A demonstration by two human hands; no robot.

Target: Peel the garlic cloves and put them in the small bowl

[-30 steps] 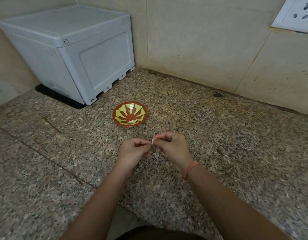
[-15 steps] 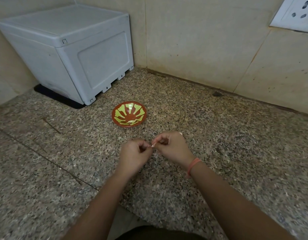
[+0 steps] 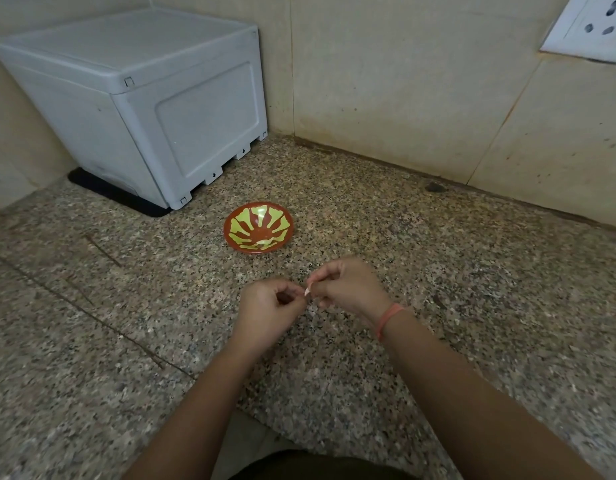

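Both hands were raised together above the granite counter (image 3: 472,271). The left hand (image 3: 268,311) and right hand (image 3: 348,289) each pinched one garlic clove (image 3: 307,291) between fingertips, mostly hidden. The small bowl (image 3: 258,232) sat just beyond the hands; whether it held cloves was unclear. A grey plastic box (image 3: 136,98) stood far left.

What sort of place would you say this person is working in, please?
Most likely a home kitchen corner: a speckled stone counter meets tiled walls bearing a socket, with a grey plastic box and a small bowl set on it.
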